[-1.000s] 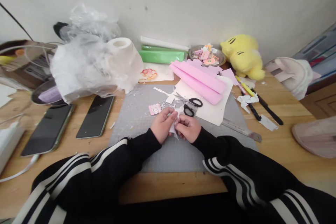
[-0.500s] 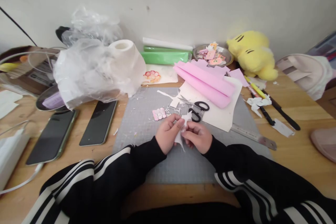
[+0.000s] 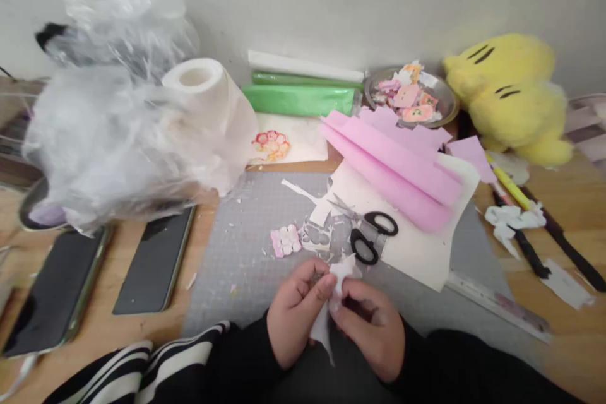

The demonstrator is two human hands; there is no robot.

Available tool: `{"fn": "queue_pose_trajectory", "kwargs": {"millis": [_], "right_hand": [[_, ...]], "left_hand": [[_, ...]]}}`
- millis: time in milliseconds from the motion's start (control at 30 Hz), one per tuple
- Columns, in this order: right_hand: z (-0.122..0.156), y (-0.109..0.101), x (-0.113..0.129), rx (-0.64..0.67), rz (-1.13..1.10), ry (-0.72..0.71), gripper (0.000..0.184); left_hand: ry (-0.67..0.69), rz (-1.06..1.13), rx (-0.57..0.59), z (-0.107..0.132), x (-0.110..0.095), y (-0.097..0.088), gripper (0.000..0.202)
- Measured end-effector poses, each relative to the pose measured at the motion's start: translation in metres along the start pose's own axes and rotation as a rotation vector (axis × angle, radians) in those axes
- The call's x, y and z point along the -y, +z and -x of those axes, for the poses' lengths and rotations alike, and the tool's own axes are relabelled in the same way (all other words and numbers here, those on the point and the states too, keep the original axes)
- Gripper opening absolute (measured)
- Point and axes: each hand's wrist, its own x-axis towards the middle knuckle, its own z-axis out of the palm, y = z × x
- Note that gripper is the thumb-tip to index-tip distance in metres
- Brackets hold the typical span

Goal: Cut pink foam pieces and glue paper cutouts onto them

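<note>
My left hand (image 3: 298, 309) pinches a thin, torn white piece of tissue paper (image 3: 322, 328) between thumb and fingers. My right hand (image 3: 374, 322) has its fingers closed on the same tissue from the other side. Just beyond the hands, black-handled scissors (image 3: 365, 246) lie partly spread on a cream paper sheet (image 3: 426, 252). A small pink-edged piece with white rounded shapes (image 3: 286, 240) rests on the grey cutting mat (image 3: 222, 284). Beside it are white paper offcuts (image 3: 317, 237).
At the left stand a paper roll (image 3: 208, 120) and clear plastic bags (image 3: 95, 132), with two phones (image 3: 154, 259) in front. Folded pink paper (image 3: 392, 170), a metal dish (image 3: 449, 115) of cutouts and a yellow plush toy (image 3: 516, 101) are at the right. A ruler (image 3: 497, 306) crosses the mat.
The camera view has shifted closer, so things look larger and the hands sit lower in view. Both hands keep hold of the tissue paper.
</note>
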Motion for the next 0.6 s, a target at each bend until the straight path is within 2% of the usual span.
{"fn": "queue_pose_trajectory", "kwargs": {"millis": [233,467,600], "right_hand": [[0.002,-0.002,-0.001,0.048,-0.048,-0.003,0.017],[0.001,-0.006,0.0,0.048,-0.157,0.122,0.014],[0.003,-0.011,0.003,0.017,-0.134,0.115,0.016]], "left_hand": [[0.034,-0.015,0.018,0.0,0.004,0.0,0.029],[0.077,-0.048,0.038,0.0,0.003,0.006,0.025],[0.052,-0.027,0.051,-0.001,0.005,0.013,0.023]]}}
